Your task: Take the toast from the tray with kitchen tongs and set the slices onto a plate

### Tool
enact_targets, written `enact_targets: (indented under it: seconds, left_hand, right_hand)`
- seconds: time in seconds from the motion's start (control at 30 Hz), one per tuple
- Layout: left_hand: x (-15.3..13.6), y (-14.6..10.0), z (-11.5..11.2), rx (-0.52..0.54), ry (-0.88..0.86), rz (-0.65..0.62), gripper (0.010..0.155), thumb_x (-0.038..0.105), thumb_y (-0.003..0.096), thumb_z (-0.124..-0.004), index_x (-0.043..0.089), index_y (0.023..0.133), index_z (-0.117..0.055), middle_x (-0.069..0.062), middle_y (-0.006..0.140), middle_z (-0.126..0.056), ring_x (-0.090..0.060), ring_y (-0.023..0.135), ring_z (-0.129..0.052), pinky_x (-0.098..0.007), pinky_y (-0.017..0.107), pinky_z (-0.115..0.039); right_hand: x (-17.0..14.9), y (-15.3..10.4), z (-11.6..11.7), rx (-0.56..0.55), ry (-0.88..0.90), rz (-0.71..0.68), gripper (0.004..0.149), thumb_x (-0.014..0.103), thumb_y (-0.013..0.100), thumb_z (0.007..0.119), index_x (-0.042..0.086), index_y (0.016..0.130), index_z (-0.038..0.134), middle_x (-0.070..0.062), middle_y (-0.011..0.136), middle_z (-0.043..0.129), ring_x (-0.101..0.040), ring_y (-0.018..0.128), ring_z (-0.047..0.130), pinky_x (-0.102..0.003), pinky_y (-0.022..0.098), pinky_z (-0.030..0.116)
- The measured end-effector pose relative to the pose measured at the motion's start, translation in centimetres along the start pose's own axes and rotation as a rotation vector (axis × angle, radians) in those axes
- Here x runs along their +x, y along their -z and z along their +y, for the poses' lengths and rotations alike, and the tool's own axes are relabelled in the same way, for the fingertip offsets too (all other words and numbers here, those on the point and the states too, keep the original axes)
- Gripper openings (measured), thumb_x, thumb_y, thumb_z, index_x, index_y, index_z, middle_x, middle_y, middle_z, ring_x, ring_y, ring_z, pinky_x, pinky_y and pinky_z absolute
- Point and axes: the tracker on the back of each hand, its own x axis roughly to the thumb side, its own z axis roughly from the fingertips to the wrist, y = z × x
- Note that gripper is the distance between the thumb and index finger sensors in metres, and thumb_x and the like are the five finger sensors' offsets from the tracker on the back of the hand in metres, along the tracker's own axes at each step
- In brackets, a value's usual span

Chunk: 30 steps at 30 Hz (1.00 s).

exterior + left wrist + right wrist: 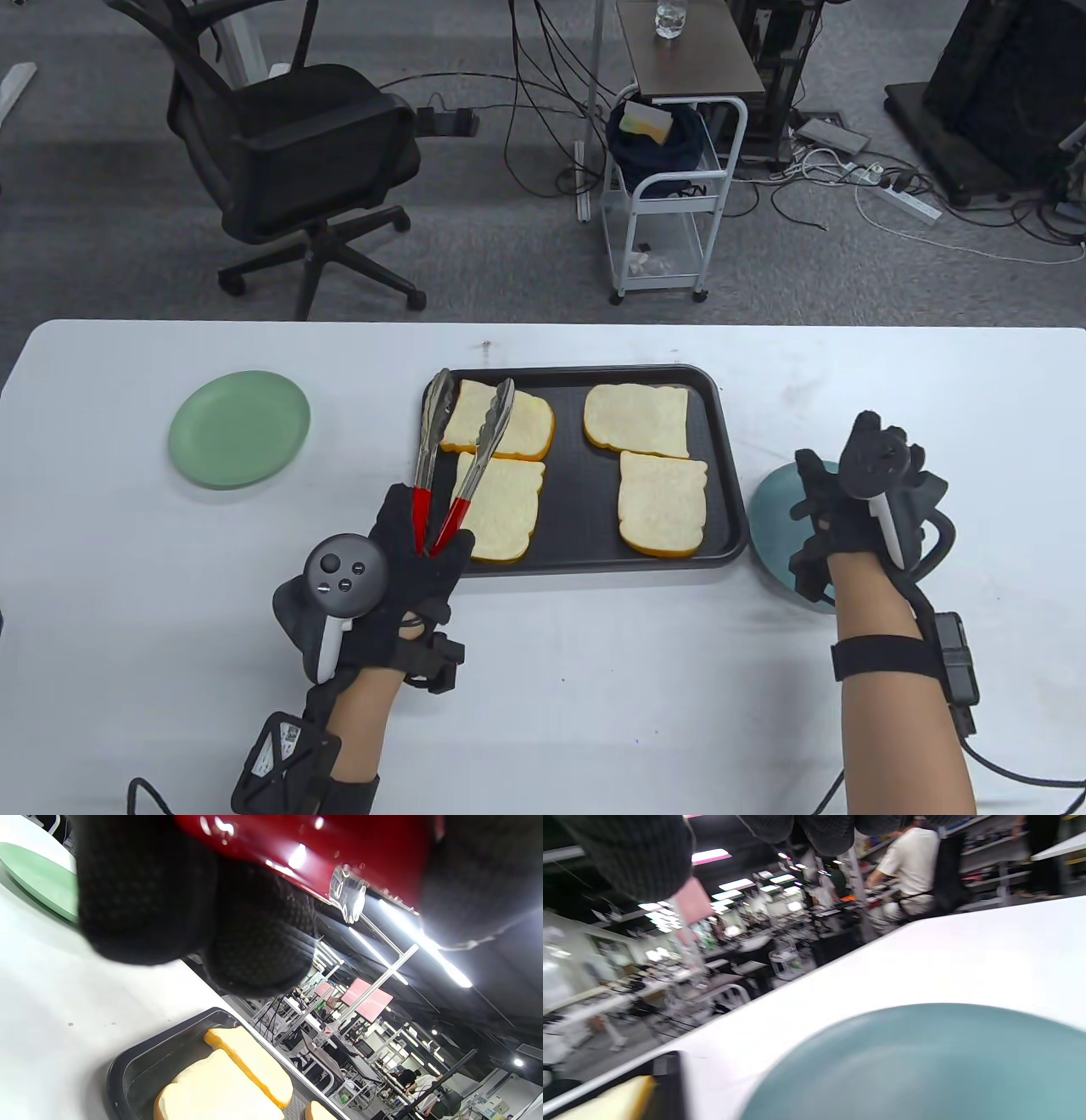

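Note:
A black tray (577,497) holds several slices of toast. Metal tongs (482,446) with red handles lie over the two left slices (533,424) (509,514), their arms spread apart. My left hand (433,543) grips the red handles (339,853) at the tray's near-left edge. Two more slices (636,418) (662,507) lie on the tray's right half. A teal plate (772,526) sits right of the tray; my right hand (810,535) hovers over it with loosely curled fingers, holding nothing. The teal plate (925,1069) fills the blurred right wrist view.
A green plate (239,429) lies on the white table left of the tray, also in the left wrist view (38,878). Beyond the table's far edge stand an office chair (297,161) and a white cart (670,195). A seated person (912,861) is in the background.

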Motion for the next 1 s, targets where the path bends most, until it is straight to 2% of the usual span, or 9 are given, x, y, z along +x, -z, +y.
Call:
enact_targets:
  seconds: [0.27, 0.43, 0.53, 0.57, 0.7, 0.8, 0.83, 0.9, 1.0]
  left_hand:
    - [-0.1, 0.1, 0.0, -0.002, -0.001, 0.002, 0.092, 0.07, 0.0303, -0.093, 0.027, 0.101, -0.053, -0.006, 0.088, -0.087, -0.016, 0.039, -0.112, -0.034, 0.022, -0.1]
    - [0.0, 0.1, 0.0, 0.002, 0.007, 0.002, 0.092, 0.07, 0.0303, -0.093, 0.027, 0.101, -0.053, -0.006, 0.088, -0.087, -0.017, 0.039, -0.112, -0.035, 0.022, -0.1]
    - [0.0, 0.1, -0.1, 0.003, 0.012, 0.002, 0.092, 0.07, 0.0303, -0.093, 0.027, 0.101, -0.053, -0.006, 0.089, -0.087, -0.017, 0.039, -0.112, -0.035, 0.022, -0.1]
    - [0.0, 0.1, -0.1, 0.002, 0.013, 0.002, 0.092, 0.07, 0.0303, -0.093, 0.027, 0.101, -0.053, -0.006, 0.089, -0.087, -0.017, 0.04, -0.112, -0.035, 0.022, -0.1]
    - [-0.1, 0.1, 0.0, 0.001, 0.012, 0.005, 0.092, 0.07, 0.0304, -0.093, 0.027, 0.101, -0.053, -0.006, 0.089, -0.087, -0.017, 0.04, -0.112, -0.035, 0.022, -0.1]
    - [-0.1, 0.1, 0.0, -0.001, 0.01, 0.007, 0.092, 0.07, 0.0303, -0.093, 0.027, 0.101, -0.053, -0.006, 0.089, -0.087, -0.017, 0.04, -0.112, -0.035, 0.022, -0.1]
    - [-0.1, 0.1, 0.0, -0.002, 0.009, 0.007, 0.092, 0.07, 0.0303, -0.093, 0.027, 0.101, -0.053, -0.006, 0.089, -0.087, -0.017, 0.04, -0.112, -0.035, 0.022, -0.1]
    - [-0.1, 0.1, 0.0, -0.003, 0.006, 0.008, 0.092, 0.07, 0.0303, -0.093, 0.027, 0.101, -0.053, -0.006, 0.089, -0.087, -0.017, 0.04, -0.112, -0.035, 0.022, -0.1]
    - [-0.2, 0.1, 0.1, -0.003, -0.003, 0.013, 0.092, 0.07, 0.0303, -0.093, 0.027, 0.101, -0.053, -0.006, 0.089, -0.087, -0.017, 0.04, -0.112, -0.035, 0.022, -0.1]
  right_hand:
    - [-6.7, 4.2, 4.3, 0.138, -0.144, 0.249, 0.079, 0.059, 0.047, 0.07, 0.025, 0.112, 0.041, -0.019, 0.12, 0.04, -0.048, 0.106, 0.039, -0.068, 0.069, 0.046]
    - [-9.1, 5.0, 6.8, 0.24, -0.184, 0.311, 0.076, 0.058, 0.047, 0.071, 0.024, 0.111, 0.047, -0.019, 0.119, 0.04, -0.047, 0.106, 0.039, -0.067, 0.069, 0.045]
    - [-9.6, 5.2, 7.6, 0.276, -0.189, 0.33, 0.071, 0.055, 0.048, 0.074, 0.022, 0.108, 0.057, -0.018, 0.119, 0.042, -0.047, 0.106, 0.04, -0.067, 0.069, 0.045]
    - [-9.7, 5.2, 7.8, 0.292, -0.191, 0.324, 0.07, 0.055, 0.049, 0.072, 0.023, 0.109, 0.055, -0.018, 0.119, 0.042, -0.047, 0.106, 0.04, -0.067, 0.07, 0.045]
    - [-9.9, 5.4, 7.5, 0.27, -0.125, 0.35, 0.06, 0.048, 0.048, 0.077, 0.023, 0.1, 0.063, -0.017, 0.118, 0.048, -0.046, 0.105, 0.044, -0.066, 0.07, 0.047]
    - [-10.8, 5.4, 7.1, 0.35, -0.039, 0.401, 0.058, 0.045, 0.047, 0.078, 0.02, 0.096, 0.063, -0.018, 0.119, 0.042, -0.047, 0.105, 0.038, -0.066, 0.069, 0.045]
    - [-11.1, 5.3, 6.8, 0.377, 0.016, 0.415, 0.056, 0.044, 0.047, 0.078, 0.02, 0.095, 0.062, -0.019, 0.119, 0.04, -0.047, 0.105, 0.034, -0.066, 0.069, 0.043]
    - [-12.1, 5.2, 5.6, 0.461, 0.233, 0.45, 0.047, 0.04, 0.048, 0.078, 0.021, 0.089, 0.066, -0.021, 0.119, 0.037, -0.049, 0.103, 0.029, -0.066, 0.069, 0.039]
    - [-12.5, 4.8, 3.2, 0.561, 0.479, 0.434, 0.037, 0.037, 0.052, 0.072, 0.021, 0.085, 0.071, -0.022, 0.119, 0.038, -0.051, 0.103, 0.028, -0.067, 0.068, 0.039]
